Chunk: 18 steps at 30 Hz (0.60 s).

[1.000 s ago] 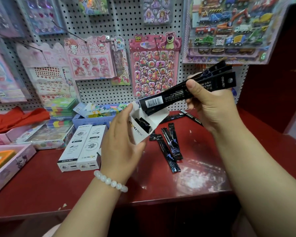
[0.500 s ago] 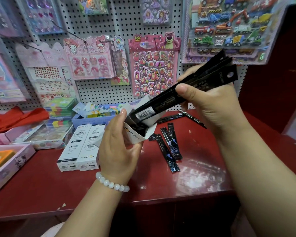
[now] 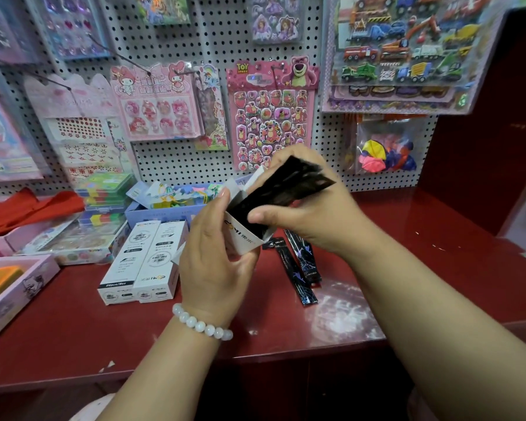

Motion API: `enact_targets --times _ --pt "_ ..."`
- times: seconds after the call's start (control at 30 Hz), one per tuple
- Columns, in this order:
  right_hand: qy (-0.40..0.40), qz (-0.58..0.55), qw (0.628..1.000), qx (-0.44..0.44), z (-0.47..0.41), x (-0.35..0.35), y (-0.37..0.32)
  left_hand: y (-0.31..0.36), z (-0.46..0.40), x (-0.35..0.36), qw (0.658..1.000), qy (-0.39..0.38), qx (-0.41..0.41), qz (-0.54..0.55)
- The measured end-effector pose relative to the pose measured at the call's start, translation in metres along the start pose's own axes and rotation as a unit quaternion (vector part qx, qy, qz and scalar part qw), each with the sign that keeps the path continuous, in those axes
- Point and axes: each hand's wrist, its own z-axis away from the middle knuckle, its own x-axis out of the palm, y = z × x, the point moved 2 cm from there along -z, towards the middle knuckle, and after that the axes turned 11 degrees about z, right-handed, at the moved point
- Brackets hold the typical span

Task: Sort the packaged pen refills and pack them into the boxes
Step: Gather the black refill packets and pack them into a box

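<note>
My left hand [image 3: 214, 259] grips a small white refill box [image 3: 240, 235] above the red counter, its top flaps open. My right hand [image 3: 310, 214] holds a bundle of black packaged pen refills [image 3: 289, 186]; the bundle's lower end sits inside the box mouth and its upper end sticks out up and to the right. A few loose black refill packs [image 3: 298, 268] lie on the counter just right of the box. Two closed white boxes [image 3: 143, 262] lie side by side to the left.
The red counter [image 3: 438, 268] ends at a front edge near my arms. A pink tray [image 3: 16, 290] sits at the far left, a blue bin [image 3: 161, 212] of colourful items behind the boxes. A pegboard with sticker sheets [image 3: 271, 117] stands at the back.
My right hand has pushed the black refill bundle down into the open box, so much less of it sticks out. Both hands came closer together.
</note>
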Motion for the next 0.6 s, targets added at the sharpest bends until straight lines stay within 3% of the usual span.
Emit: enact_targets --times 0.07,0.13,0.2,0.27,0.33,0.47,0.6 --pt "-0.014 0.084 0.996 0.011 -0.001 0.005 0.008 -0.001 0.0 0.001 1.0 -0.011 -0.026 0.002" --pt "-0.002 0.098 0.995 0.006 -0.001 0.001 0.006 -0.003 -0.001 0.002 0.999 -0.02 -0.043 0.0" --pt "0.084 0.066 0.994 -0.017 0.001 -0.007 -0.001 -0.006 -0.001 0.001 0.998 -0.022 -0.055 -0.001" --pt "0.154 0.109 0.979 -0.073 0.005 -0.009 -0.005 -0.007 -0.002 0.002 0.998 -0.024 -0.057 -0.001" --pt "0.133 0.185 0.968 -0.102 0.007 -0.001 -0.004 -0.006 -0.002 0.003 0.998 -0.026 -0.052 0.001" --pt "0.034 0.271 0.961 -0.053 0.006 0.011 0.006 -0.006 -0.001 0.005 0.998 -0.039 -0.05 0.009" --pt "0.135 0.187 0.965 -0.122 0.019 0.004 0.001 -0.009 -0.003 0.005 0.998 -0.036 -0.058 0.001"
